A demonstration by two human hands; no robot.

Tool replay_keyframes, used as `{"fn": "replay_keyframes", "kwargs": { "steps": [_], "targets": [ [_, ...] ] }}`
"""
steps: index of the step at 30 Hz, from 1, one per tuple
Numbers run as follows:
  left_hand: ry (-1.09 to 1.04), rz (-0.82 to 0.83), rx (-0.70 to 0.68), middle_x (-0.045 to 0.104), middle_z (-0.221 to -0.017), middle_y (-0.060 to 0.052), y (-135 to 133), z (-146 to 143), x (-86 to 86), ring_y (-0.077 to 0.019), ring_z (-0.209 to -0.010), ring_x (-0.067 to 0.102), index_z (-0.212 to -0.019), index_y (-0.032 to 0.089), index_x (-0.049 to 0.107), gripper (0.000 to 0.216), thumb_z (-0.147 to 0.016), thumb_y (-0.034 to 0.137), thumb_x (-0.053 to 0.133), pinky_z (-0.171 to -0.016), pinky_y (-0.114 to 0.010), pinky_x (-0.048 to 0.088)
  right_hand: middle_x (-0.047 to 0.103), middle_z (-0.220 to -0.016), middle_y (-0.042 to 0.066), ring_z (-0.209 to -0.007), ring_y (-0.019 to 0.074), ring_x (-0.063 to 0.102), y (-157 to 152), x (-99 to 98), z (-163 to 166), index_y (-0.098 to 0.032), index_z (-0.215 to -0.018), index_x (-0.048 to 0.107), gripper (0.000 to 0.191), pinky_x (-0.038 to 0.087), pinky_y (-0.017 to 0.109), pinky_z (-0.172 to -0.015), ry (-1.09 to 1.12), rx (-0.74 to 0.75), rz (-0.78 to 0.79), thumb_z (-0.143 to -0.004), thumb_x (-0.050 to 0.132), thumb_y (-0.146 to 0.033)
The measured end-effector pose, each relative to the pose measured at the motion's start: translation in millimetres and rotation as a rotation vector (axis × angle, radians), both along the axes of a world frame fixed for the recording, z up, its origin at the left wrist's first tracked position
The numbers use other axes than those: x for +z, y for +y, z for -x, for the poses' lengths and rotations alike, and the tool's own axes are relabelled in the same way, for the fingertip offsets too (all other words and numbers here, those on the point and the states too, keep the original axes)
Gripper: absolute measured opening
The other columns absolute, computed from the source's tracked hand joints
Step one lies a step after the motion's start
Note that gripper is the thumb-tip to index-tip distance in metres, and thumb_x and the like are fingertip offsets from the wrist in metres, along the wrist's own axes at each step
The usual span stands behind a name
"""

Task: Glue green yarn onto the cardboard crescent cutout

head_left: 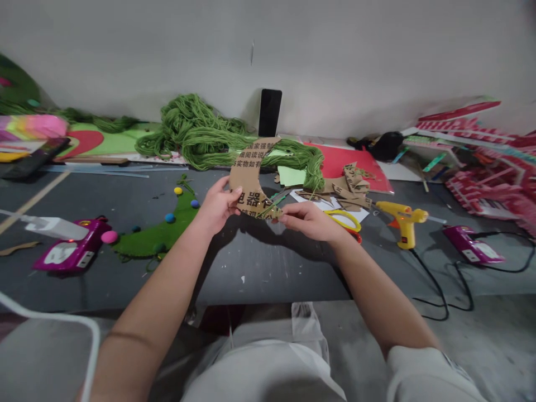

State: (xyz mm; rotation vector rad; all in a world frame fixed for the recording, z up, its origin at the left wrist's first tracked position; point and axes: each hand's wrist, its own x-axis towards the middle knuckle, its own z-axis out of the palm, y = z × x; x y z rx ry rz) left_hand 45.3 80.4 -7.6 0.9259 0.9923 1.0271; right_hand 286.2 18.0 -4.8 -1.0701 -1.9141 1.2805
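A curved piece of brown cardboard, printed with black characters, is held up over the table. My left hand grips its left side, thumb on the front face. Strands of green yarn lie across the cardboard's lower right end. There my right hand is closed in a pinch on the yarn at the tip; its fingertips partly hide the spot. Yellow-handled scissors lie just beyond my right hand. Left of my left hand rests a green yarn-covered crescent with coloured pompoms.
A big heap of green yarn lies behind, near an upright phone. Cardboard scraps and a red sheet are at back right. A yellow glue gun stands right, its cord trailing. Purple power strips sit at both sides.
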Motion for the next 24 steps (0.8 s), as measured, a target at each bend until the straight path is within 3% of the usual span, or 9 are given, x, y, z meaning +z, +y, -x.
{"fn": "replay_keyframes", "kwargs": {
  "steps": [3,8,13,20,24],
  "targets": [
    [0.015,-0.004,-0.03,0.068,-0.071,0.0,-1,-1,-0.2,-0.0103,-0.045,0.056,-0.116,0.019,0.061,0.045,-0.072,0.019,0.072,-0.04,-0.021,0.042,0.061,-0.077,0.002,-0.066,0.0115,0.047,-1,0.4,2,-0.014,-0.092,0.068,0.03,0.036,0.024,-0.061,0.012,0.039,0.004,-0.095,0.057,-0.042],
    [0.032,-0.039,-0.13,0.074,-0.09,-0.007,-2,-1,-1.1,-0.0182,-0.062,0.069,-0.128,0.022,0.054,0.055,-0.075,0.024,0.073,-0.053,-0.029,0.056,0.06,-0.077,0.001,-0.066,0.0119,0.048,-1,-1.0,3,-0.014,-0.092,0.066,0.026,0.037,0.024,-0.061,-0.018,0.039,0.014,-0.095,0.054,-0.037],
    [0.026,-0.089,-0.223,0.072,-0.092,-0.007,-5,1,0.7,-0.0219,-0.073,0.072,-0.139,0.024,0.046,0.072,-0.075,0.025,0.077,-0.061,-0.032,0.06,0.057,-0.076,0.001,-0.066,0.0122,0.045,1,-4.6,3,-0.015,-0.089,0.063,0.021,0.036,0.025,-0.061,-0.059,0.046,-0.007,-0.094,0.051,-0.032],
    [0.119,-0.172,-0.282,0.073,-0.092,-0.006,-3,5,-3.8,-0.0202,-0.068,0.071,-0.141,0.025,0.047,0.073,-0.074,0.026,0.079,-0.054,-0.028,0.058,0.045,-0.068,-0.002,-0.064,0.0116,0.038,0,-1.3,5,-0.017,-0.077,0.053,0.023,0.032,0.025,-0.061,-0.18,0.122,-0.053,-0.094,0.049,-0.031],
    [0.186,-0.159,-0.317,0.073,-0.095,-0.008,-2,5,-6.1,-0.0215,-0.067,0.071,-0.14,0.026,0.049,0.074,-0.073,0.025,0.079,-0.052,-0.029,0.058,0.049,-0.069,-0.002,-0.065,0.0117,0.042,-2,5.6,6,-0.017,-0.076,0.053,0.026,0.034,0.025,-0.063,-0.299,0.17,-0.069,-0.096,0.048,-0.033]
  ]
}}
